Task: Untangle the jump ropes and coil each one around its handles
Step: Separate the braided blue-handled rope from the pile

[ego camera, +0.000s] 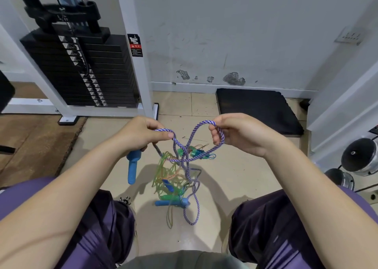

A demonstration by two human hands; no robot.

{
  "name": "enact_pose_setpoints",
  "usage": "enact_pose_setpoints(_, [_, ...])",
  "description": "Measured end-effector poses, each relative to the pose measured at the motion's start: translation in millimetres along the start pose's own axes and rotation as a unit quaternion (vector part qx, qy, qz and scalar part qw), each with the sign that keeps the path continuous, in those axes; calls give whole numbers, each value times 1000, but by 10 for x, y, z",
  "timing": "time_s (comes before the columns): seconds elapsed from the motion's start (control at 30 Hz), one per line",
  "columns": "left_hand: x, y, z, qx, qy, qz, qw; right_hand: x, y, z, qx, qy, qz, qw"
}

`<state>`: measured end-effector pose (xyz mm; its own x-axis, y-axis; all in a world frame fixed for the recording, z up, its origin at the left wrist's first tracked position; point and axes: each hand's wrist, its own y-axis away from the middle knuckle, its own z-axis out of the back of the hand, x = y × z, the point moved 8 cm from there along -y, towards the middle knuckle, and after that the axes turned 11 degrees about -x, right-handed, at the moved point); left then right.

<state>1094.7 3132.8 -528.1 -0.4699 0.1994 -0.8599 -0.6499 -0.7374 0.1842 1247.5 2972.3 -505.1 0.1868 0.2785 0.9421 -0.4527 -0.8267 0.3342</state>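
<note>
Two hands at frame centre pinch the braided blue rope (pixel 185 144): left hand (pixel 141 133) gripping cord and blue handle (pixel 132 167), right hand (pixel 235 133) gripping a loop. Pulling apart risks tightening the green rope tangle (pixel 169 174) dangling below.

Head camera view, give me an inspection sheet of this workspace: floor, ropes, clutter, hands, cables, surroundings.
Surface: beige tiled floor, with a brown mat at left.
Job's things: blue-and-white braided rope lifted between both hands, still knotted with thin green rope; one blue handle hangs below the left hand, another blue handle lies on the floor; green handle caught in the tangle.
Clutter: black pad by the wall.
Hands: left hand pinches the braided rope; right hand grips a loop of it.
Cables: nothing seen.
Surroundings: weight stack, dumbbells, scuffed wall.
</note>
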Motion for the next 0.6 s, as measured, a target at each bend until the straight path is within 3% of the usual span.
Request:
enact_pose_setpoints(0.17, [19, -8, -16, 10, -19, -3, 1000, -70, 42, -37, 31, 107, -13, 994])
enact_pose_setpoints(0.37, [44, -29, 43, -2, -43, -3, 999, 67, 17, -56, 31, -31, 40, 998])
enact_pose_setpoints(0.53, [52, -61, 96, -20, -66, -5, 998, 26, 53, -25, 30, 38, 5, 999])
enact_pose_setpoints(0.6, [49, -66, 120, -25, -74, -6, 997, 34, 73, -55, 49, 17, 15, 999])
